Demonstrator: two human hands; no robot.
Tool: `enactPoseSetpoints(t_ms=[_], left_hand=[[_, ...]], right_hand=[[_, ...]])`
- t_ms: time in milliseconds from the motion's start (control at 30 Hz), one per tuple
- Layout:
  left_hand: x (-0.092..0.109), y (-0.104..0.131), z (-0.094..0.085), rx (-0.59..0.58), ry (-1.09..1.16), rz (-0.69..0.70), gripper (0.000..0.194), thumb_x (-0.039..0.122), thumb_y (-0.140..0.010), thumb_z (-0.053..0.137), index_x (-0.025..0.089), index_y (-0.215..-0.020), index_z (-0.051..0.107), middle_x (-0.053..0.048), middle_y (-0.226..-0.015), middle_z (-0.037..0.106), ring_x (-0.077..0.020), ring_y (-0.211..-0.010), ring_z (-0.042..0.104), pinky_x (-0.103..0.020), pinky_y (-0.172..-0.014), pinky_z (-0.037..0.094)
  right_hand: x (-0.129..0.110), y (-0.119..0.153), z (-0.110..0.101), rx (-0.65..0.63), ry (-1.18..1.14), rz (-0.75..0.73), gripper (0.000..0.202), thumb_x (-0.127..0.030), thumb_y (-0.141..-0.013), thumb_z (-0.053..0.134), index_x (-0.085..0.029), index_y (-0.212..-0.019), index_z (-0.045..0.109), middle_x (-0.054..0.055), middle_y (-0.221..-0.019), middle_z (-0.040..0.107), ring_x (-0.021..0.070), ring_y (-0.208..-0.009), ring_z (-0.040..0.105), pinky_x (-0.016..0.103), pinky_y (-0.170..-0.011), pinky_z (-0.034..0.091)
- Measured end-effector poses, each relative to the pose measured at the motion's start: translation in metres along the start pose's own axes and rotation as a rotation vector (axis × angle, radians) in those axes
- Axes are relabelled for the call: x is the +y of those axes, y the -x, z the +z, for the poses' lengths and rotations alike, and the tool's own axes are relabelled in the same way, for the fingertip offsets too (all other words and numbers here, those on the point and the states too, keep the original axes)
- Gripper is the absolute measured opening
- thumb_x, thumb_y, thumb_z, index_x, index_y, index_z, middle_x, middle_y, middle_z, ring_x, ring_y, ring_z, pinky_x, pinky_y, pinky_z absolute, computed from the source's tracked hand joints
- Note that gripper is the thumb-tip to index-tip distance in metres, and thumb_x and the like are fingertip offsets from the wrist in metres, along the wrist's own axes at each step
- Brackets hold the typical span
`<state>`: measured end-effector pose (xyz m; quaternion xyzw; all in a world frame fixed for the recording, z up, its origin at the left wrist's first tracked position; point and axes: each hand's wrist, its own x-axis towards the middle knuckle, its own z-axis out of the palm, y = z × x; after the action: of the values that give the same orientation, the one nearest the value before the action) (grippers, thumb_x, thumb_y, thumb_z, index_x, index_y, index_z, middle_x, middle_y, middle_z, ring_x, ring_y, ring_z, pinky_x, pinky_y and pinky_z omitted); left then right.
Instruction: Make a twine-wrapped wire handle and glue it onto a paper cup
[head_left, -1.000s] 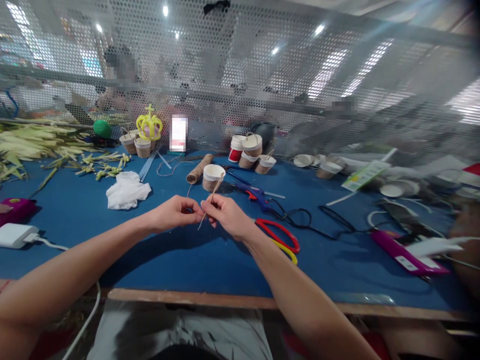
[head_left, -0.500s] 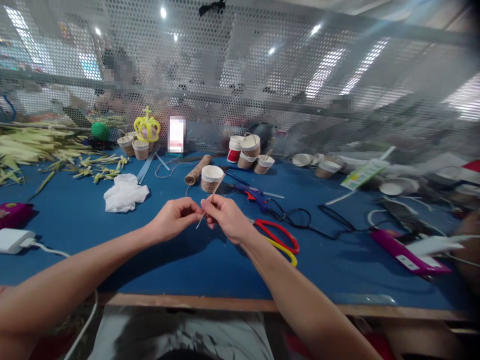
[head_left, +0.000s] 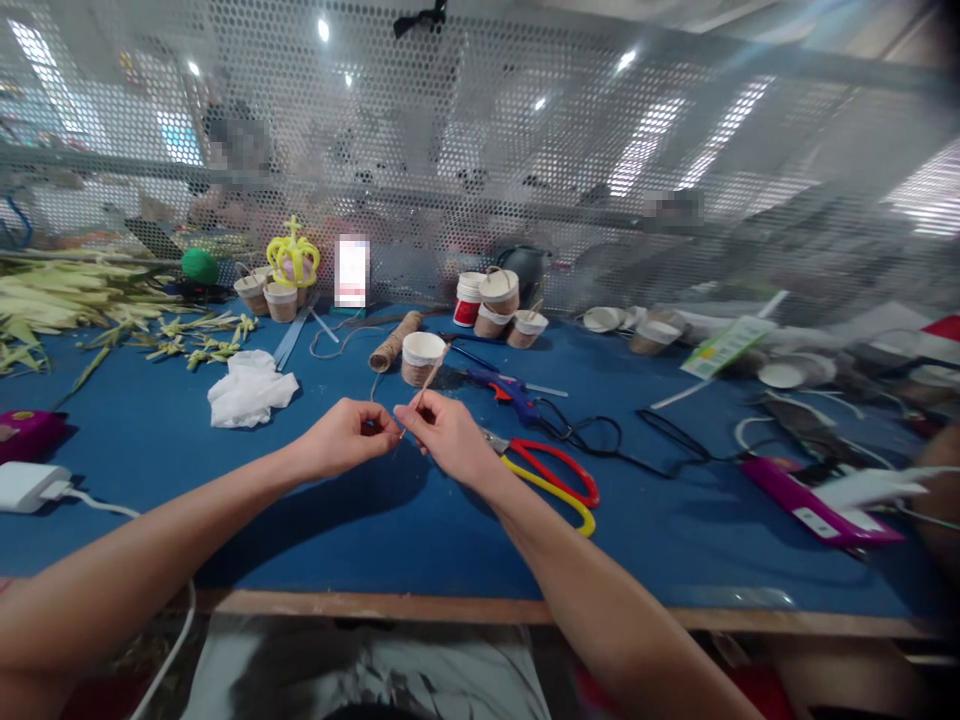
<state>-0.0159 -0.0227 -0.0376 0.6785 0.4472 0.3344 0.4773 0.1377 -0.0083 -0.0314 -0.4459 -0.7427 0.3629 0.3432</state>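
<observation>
Over the blue table, my left hand (head_left: 351, 436) has its fingertips pinched at the lower end of a thin piece of twine (head_left: 430, 376). My right hand (head_left: 447, 432) grips the same twine between thumb and fingers, and its upper end sticks out in front of a twine-wrapped white cup (head_left: 421, 362). The fingertips of both hands nearly touch. A roll of brown twine (head_left: 395, 342) lies just left of the cup. Scissors with red and yellow handles (head_left: 559, 472) lie beside my right wrist.
A blue glue gun (head_left: 511, 392) with a black cord lies right of the cup. White crumpled cloth (head_left: 249, 388) is at left. Several small cups (head_left: 493, 320), a yellow crown (head_left: 293, 258) and a lit phone (head_left: 352, 272) stand along the mesh. A magenta device (head_left: 814, 505) lies at right.
My right hand has shifted slightly left, and more of the scissors shows beside it. The lower end of the twine is now less visible at my left fingertips.
</observation>
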Motion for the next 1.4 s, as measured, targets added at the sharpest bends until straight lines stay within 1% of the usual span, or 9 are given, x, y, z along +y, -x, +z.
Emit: enactPoseSetpoints(t_ms=[167, 200, 300, 367, 500, 633, 900, 1200, 1400], left_hand=[[-0.003, 0.000, 0.003, 0.033, 0.026, 0.000, 0.023, 0.030, -0.066, 0.057, 0.012, -0.056, 0.047, 0.006, -0.050, 0.039, -0.0045, -0.047, 0.030, -0.018, -0.044, 0.022], [-0.003, 0.000, 0.003, 0.026, 0.038, -0.009, 0.024, 0.032, -0.066, 0.057, 0.012, -0.056, 0.047, 0.007, -0.049, 0.037, -0.0041, -0.046, 0.028, -0.018, -0.043, 0.020], [-0.001, 0.002, 0.002, -0.023, 0.127, -0.047, 0.024, 0.034, -0.067, 0.058, 0.012, -0.061, 0.051, 0.007, -0.048, 0.037, -0.0036, -0.043, 0.026, -0.019, -0.041, 0.017], [0.001, 0.002, 0.001, -0.054, 0.209, -0.067, 0.023, 0.034, -0.067, 0.059, 0.011, -0.065, 0.053, 0.006, -0.050, 0.040, -0.0033, -0.042, 0.027, -0.019, -0.040, 0.017], [0.004, 0.002, -0.001, -0.098, 0.380, -0.115, 0.023, 0.032, -0.064, 0.063, 0.011, -0.063, 0.053, 0.005, -0.053, 0.044, -0.0021, -0.042, 0.028, -0.019, -0.040, 0.016], [0.004, 0.001, -0.001, -0.121, 0.470, -0.141, 0.024, 0.031, -0.062, 0.066, 0.011, -0.062, 0.052, 0.006, -0.052, 0.044, -0.0011, -0.040, 0.026, -0.019, -0.040, 0.014], [0.005, 0.002, -0.003, -0.154, 0.495, -0.179, 0.023, 0.029, -0.061, 0.067, 0.011, -0.063, 0.052, 0.005, -0.053, 0.046, -0.0010, -0.040, 0.027, -0.020, -0.040, 0.012], [0.006, 0.003, 0.002, -0.093, 0.533, -0.169, 0.025, 0.029, -0.058, 0.068, 0.012, -0.062, 0.051, 0.005, -0.051, 0.045, -0.0008, -0.039, 0.027, -0.020, -0.041, 0.012], [0.005, 0.004, 0.004, -0.088, 0.564, -0.147, 0.025, 0.029, -0.059, 0.068, 0.012, -0.061, 0.051, 0.006, -0.048, 0.043, -0.0010, -0.039, 0.025, -0.020, -0.041, 0.011]], right_hand=[[-0.002, 0.002, 0.002, 0.027, 0.044, -0.026, 0.026, -0.037, -0.075, 0.053, -0.016, -0.061, 0.047, -0.002, -0.054, 0.049, 0.0085, -0.047, 0.043, 0.022, -0.046, 0.035], [-0.003, 0.002, 0.001, -0.001, 0.009, -0.030, 0.026, -0.038, -0.075, 0.053, -0.016, -0.062, 0.047, -0.002, -0.055, 0.050, 0.0087, -0.048, 0.044, 0.022, -0.046, 0.036], [-0.004, 0.002, -0.004, -0.156, -0.168, -0.043, 0.023, -0.039, -0.077, 0.050, -0.016, -0.072, 0.048, -0.001, -0.063, 0.053, 0.0088, -0.051, 0.047, 0.022, -0.047, 0.040], [-0.004, 0.002, -0.007, -0.207, -0.231, -0.049, 0.020, -0.036, -0.079, 0.048, -0.016, -0.075, 0.047, -0.002, -0.064, 0.052, 0.0079, -0.051, 0.048, 0.022, -0.048, 0.042], [-0.004, 0.001, -0.010, -0.169, -0.248, -0.037, 0.021, -0.034, -0.079, 0.049, -0.016, -0.068, 0.045, -0.003, -0.059, 0.047, 0.0075, -0.050, 0.046, 0.021, -0.047, 0.042], [-0.003, 0.002, -0.007, -0.150, -0.278, -0.033, 0.021, -0.035, -0.078, 0.050, -0.017, -0.069, 0.045, -0.004, -0.058, 0.046, 0.0073, -0.051, 0.045, 0.021, -0.046, 0.041], [-0.002, 0.002, -0.004, -0.135, -0.298, -0.018, 0.024, -0.037, -0.077, 0.050, -0.017, -0.067, 0.045, -0.004, -0.057, 0.046, 0.0070, -0.050, 0.045, 0.021, -0.047, 0.041], [-0.003, 0.003, -0.006, -0.147, -0.359, -0.032, 0.024, -0.038, -0.075, 0.054, -0.017, -0.066, 0.045, -0.004, -0.057, 0.045, 0.0075, -0.050, 0.045, 0.022, -0.048, 0.041], [-0.004, 0.002, -0.007, -0.154, -0.368, -0.040, 0.025, -0.038, -0.074, 0.055, -0.017, -0.066, 0.046, -0.004, -0.058, 0.045, 0.0076, -0.051, 0.045, 0.022, -0.047, 0.041]])
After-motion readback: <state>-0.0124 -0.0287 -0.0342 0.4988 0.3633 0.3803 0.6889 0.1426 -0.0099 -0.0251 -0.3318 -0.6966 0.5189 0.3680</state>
